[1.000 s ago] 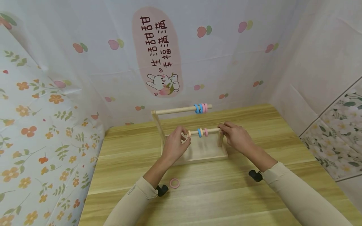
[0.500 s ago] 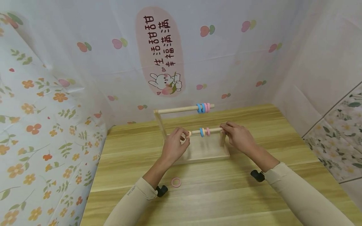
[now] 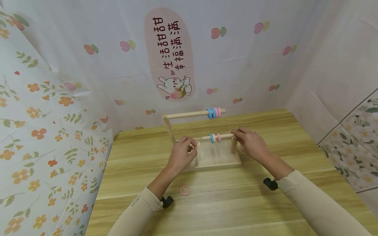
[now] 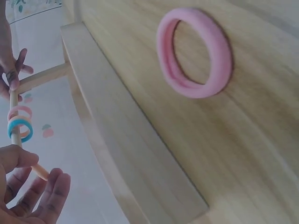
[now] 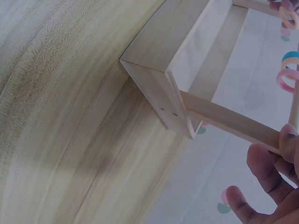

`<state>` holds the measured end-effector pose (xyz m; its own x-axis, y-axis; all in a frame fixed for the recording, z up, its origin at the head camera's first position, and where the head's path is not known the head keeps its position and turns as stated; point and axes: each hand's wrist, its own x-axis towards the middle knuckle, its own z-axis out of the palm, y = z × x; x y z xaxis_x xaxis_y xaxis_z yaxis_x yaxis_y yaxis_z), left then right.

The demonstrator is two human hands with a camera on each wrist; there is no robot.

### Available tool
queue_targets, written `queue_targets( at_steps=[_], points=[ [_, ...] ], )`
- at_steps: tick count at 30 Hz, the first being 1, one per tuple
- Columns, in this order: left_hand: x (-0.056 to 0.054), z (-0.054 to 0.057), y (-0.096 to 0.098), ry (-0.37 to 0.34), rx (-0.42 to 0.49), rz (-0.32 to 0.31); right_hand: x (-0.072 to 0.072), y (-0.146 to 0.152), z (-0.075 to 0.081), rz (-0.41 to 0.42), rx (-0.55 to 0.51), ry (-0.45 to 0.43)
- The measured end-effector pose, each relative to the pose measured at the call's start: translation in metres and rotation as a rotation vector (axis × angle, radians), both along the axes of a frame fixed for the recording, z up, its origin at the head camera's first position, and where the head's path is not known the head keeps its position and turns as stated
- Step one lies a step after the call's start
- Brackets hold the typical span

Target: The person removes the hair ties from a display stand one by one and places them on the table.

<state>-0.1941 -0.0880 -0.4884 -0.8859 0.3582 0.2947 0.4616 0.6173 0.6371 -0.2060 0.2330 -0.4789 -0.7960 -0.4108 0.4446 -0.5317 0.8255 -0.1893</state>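
My left hand (image 3: 183,153) pinches a pale orange ring (image 4: 40,171) between thumb and fingers, just off the free left end of the lower wooden rod (image 3: 225,136). On that rod hang a blue ring (image 3: 212,138), another pale orange ring and a pink ring (image 3: 219,138). My right hand (image 3: 251,143) grips the rod's right end, where it meets a short upright post (image 5: 233,122). The upper rod (image 3: 186,114) of the same wooden stand carries several blue and pink rings (image 3: 219,112) near its free right end.
A loose pink ring (image 4: 223,60) lies on the wood-grain table (image 3: 230,200) in front of the stand, near my left wrist. The stand's shallow base (image 3: 215,167) sits under both rods. A tall left post (image 3: 169,129) bears the upper rod. Printed cloth hangs behind and at the left.
The pale orange ring in my left hand has come off the lower rod's left end and moved slightly down. My right hand keeps its grip on the rod; the view has shifted a little.
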Motion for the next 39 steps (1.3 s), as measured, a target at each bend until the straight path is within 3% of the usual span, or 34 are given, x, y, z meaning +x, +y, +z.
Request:
queue_targets(
  at_steps=[14,32,39],
  points=[
    [0.008,-0.003,-0.008,0.001,-0.133,-0.086,0.001,0.000,0.000,0.003,0.000,0.000],
    [0.024,-0.008,-0.015,-0.148,-0.131,-0.072,0.001,0.001,0.001,0.015,0.006,-0.001],
    [0.032,-0.014,-0.016,-0.168,-0.126,-0.094,0.000,0.002,0.000,0.015,0.004,0.012]
  ],
)
